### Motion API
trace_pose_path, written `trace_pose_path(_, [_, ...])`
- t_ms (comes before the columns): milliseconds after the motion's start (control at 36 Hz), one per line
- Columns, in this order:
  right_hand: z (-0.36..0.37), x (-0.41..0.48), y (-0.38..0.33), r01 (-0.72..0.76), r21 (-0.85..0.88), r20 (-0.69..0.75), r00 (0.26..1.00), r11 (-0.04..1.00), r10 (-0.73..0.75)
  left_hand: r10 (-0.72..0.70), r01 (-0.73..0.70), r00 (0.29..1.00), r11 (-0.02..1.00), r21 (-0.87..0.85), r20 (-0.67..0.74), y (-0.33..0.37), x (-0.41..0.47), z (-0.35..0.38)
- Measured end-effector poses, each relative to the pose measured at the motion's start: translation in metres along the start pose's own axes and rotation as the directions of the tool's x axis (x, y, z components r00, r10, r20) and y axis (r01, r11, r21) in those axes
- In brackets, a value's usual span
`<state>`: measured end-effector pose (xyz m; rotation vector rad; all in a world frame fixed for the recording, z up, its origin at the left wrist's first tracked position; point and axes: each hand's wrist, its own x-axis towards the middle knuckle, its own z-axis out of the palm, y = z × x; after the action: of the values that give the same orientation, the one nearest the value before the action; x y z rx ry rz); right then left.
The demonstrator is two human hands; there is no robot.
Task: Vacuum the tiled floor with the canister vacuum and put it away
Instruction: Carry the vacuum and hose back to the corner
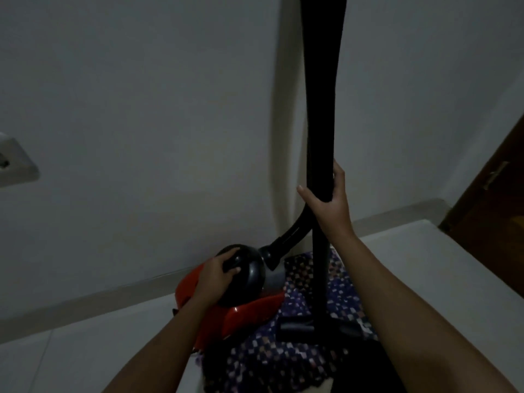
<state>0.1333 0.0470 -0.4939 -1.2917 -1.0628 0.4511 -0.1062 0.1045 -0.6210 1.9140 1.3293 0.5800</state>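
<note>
The red and black canister vacuum sits low by the corner of two pale walls, partly on a purple patterned mat. My left hand grips the black rounded top of the canister. A black ribbed hose curves from the canister up to the black wand, which stands upright. My right hand is closed around the wand at mid height. The floor head at the wand's foot rests on the mat. The room is dim.
Pale floor tiles spread to the left and right of the mat. A wall socket is at the left edge. A brown wooden door with a handle stands at the right. A skirting strip runs along the walls.
</note>
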Motion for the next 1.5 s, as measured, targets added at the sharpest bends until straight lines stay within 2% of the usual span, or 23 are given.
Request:
trace_pose_path(167, [0.012,0.001,0.029,-0.011,0.02,0.025,1.0,1.0,0.011,-0.066,0.07,0.994,0.997,-0.043,0.088,-0.017,0.009,0.004])
trace_pose_path(250, [0.014,0.0,0.037,0.022,0.012,0.026,0.999,1.0,-0.022,-0.059,0.062,0.995,0.997,-0.04,0.083,-0.027,0.016,0.008])
trace_pose_path(333, [0.014,-0.004,0.041,0.009,0.015,0.03,1.0,1.0,-0.009,-0.051,0.053,0.989,0.998,-0.015,0.141,-0.029,0.024,0.009])
trace_pose_path(500, [0.012,-0.015,0.047,-0.013,0.021,-0.015,1.0,1.0,0.013,-0.037,0.023,0.979,0.997,0.075,0.2,-0.027,0.031,0.016])
trace_pose_path(639, [0.012,-0.027,0.046,0.014,0.018,-0.091,0.996,1.0,-0.012,-0.041,-0.008,0.976,0.975,0.223,0.216,-0.034,0.029,0.023])
trace_pose_path(806, [0.018,-0.039,0.04,0.119,0.081,-0.162,0.981,0.99,-0.105,-0.058,0.014,0.993,0.92,0.392,0.1,-0.03,0.02,0.035])
trace_pose_path(861, [0.019,-0.041,0.038,0.124,0.08,-0.146,0.983,0.989,-0.111,-0.06,0.025,0.996,0.906,0.423,0.07,-0.03,0.018,0.037])
trace_pose_path(1194, [0.051,-0.058,0.031,0.162,0.18,-0.094,0.985,0.97,-0.147,-0.113,0.06,0.986,0.931,0.36,0.126,-0.029,0.025,0.034])
trace_pose_path(1333, [0.068,-0.063,0.035,0.119,0.238,-0.045,0.993,0.964,-0.112,-0.108,0.066,0.988,0.94,0.334,0.109,-0.03,0.021,0.032])
trace_pose_path(1500, [0.073,-0.063,0.041,0.118,0.154,-0.051,0.992,0.981,-0.112,-0.088,0.064,0.994,0.938,0.342,0.056,-0.03,0.014,0.035])
